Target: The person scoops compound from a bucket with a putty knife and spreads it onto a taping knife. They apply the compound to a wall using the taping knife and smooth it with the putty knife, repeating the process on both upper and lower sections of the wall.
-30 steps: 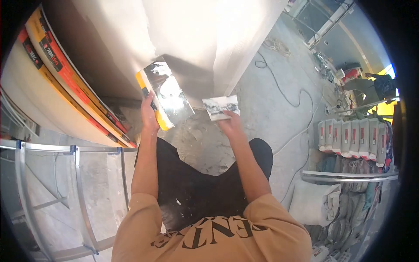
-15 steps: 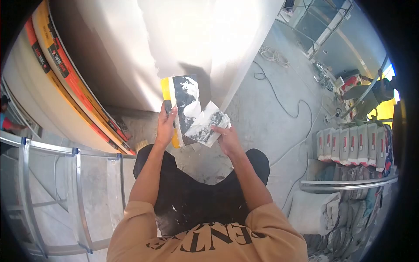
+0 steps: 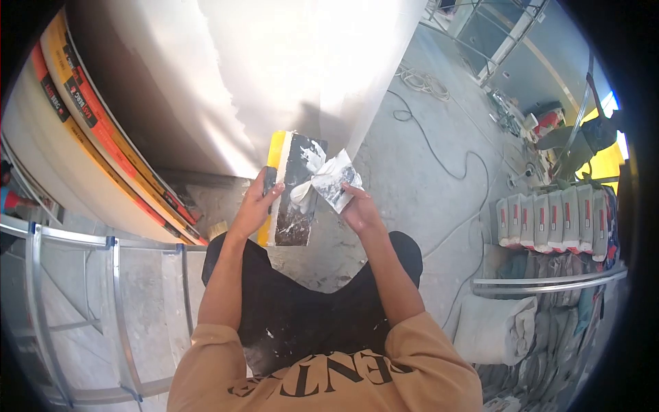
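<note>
My left hand (image 3: pixel 252 209) is closed around the dark handle of a wide putty knife (image 3: pixel 294 223) with a yellow back edge. White filler is smeared over its dark blade, with a thick lump near the middle. A smaller putty knife (image 3: pixel 332 189) is in my right hand (image 3: pixel 362 211), whose fingers press on its filler-coated blade; its handle is hidden by the palm. The small blade's left corner meets the filler on the wide blade. Both tools are in front of a white wall panel (image 3: pixel 274 75), above my knees.
Large boards with orange and red edges (image 3: pixel 103 137) lean at left, above a metal ladder (image 3: pixel 113 309). A cable (image 3: pixel 467 161) snakes over the floor. Grey bags (image 3: pixel 549 216) are stacked at right beside a metal rail (image 3: pixel 549 285). Another person (image 3: pixel 594 137) is at far right.
The wide putty knife has shifted slightly right and down in view. The small one has turned and slid toward the wide blade's right edge, uncovering its lower part.
</note>
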The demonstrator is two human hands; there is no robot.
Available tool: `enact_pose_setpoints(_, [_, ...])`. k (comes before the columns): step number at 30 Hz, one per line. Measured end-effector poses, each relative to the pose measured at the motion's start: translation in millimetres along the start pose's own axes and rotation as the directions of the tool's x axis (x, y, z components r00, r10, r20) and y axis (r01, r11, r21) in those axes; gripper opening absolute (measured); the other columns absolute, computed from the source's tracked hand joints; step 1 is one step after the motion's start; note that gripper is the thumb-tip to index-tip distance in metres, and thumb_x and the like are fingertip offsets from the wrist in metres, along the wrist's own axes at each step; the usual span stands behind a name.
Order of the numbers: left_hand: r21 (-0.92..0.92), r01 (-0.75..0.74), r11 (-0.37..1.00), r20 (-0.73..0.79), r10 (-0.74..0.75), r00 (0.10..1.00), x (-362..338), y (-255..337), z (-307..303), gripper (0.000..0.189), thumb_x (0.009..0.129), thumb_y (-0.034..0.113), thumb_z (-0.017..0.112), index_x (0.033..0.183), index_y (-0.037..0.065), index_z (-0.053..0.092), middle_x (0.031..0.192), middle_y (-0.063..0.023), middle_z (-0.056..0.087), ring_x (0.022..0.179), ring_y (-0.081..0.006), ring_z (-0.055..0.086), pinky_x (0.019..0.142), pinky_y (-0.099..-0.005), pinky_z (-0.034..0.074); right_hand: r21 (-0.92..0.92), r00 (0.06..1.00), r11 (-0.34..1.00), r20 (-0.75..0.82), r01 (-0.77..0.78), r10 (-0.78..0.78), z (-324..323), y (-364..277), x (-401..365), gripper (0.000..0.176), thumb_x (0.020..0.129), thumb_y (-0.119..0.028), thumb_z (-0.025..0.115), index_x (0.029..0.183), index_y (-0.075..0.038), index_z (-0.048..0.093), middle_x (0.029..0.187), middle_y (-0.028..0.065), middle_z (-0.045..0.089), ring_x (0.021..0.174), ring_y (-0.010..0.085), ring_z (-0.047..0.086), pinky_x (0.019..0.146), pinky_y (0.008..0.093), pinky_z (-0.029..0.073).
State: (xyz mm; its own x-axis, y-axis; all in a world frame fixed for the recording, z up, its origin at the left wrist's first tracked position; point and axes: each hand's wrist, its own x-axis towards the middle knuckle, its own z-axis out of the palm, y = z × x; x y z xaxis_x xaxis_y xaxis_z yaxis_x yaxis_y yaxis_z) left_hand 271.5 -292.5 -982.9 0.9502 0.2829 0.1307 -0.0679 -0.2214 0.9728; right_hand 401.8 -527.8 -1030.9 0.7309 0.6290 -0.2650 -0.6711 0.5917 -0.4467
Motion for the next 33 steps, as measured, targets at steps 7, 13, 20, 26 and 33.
enact_pose_setpoints(7, [-0.569,0.120,0.813,-0.141,-0.241,0.960,-3,-2,-22,0.060,0.097,0.020,0.063,0.148,-0.004,0.042,0.128,-0.0081,0.061,0.117,-0.0157,0.055,0.103,-0.0299,0.042,0.198,0.984,0.966,-0.094,0.167,-0.151,-27,-13,25,0.049,0.093,0.006,0.054,0.140,-0.002,0.047,0.139,0.0142,0.056,0.128,0.0316,0.056,0.114,0.0483,0.044])
enact_pose_setpoints(13, [-0.786,-0.043,0.617,-0.210,-0.201,0.957,5,0,-40,0.034,0.102,0.025,0.054,0.127,0.002,0.055,0.110,-0.0076,0.066,0.095,-0.0167,0.067,0.081,-0.0320,0.056,0.229,0.895,0.972,-0.443,0.055,0.054,-123,71,90,0.046,0.096,0.002,0.050,0.139,-0.015,0.049,0.136,0.0095,0.056,0.122,0.0304,0.057,0.103,0.0515,0.048])
enact_pose_setpoints(20, [-0.815,-0.055,0.577,-0.218,-0.216,0.952,5,-18,-44,0.037,0.103,0.025,0.053,0.132,0.002,0.053,0.111,-0.0076,0.064,0.094,-0.0174,0.066,0.084,-0.0319,0.055,0.206,0.783,0.971,-0.622,0.118,0.037,-183,151,173,0.041,0.095,-0.002,0.051,0.134,-0.016,0.051,0.132,0.0083,0.058,0.120,0.0291,0.059,0.102,0.0514,0.049])
enact_pose_setpoints(26, [-0.819,-0.040,0.573,-0.206,-0.229,0.951,1,-12,-49,0.041,0.103,0.024,0.052,0.137,0.002,0.049,0.113,-0.0078,0.063,0.099,-0.0164,0.065,0.087,-0.0327,0.054,0.268,0.682,0.948,-0.727,0.172,0.082,-224,181,206,0.037,0.097,-0.008,0.052,0.132,-0.020,0.053,0.132,0.0038,0.059,0.119,0.0262,0.058,0.096,0.0544,0.048])
enact_pose_setpoints(33, [-0.803,-0.016,0.596,-0.234,-0.290,0.928,4,-23,-56,0.037,0.103,0.025,0.052,0.133,0.003,0.051,0.113,-0.0074,0.064,0.098,-0.0164,0.065,0.086,-0.0320,0.055,0.337,0.740,0.915,-0.669,0.224,0.065,-226,167,221,0.030,0.099,-0.010,0.047,0.127,-0.017,0.054,0.127,0.0064,0.059,0.115,0.0283,0.058,0.094,0.0544,0.048])
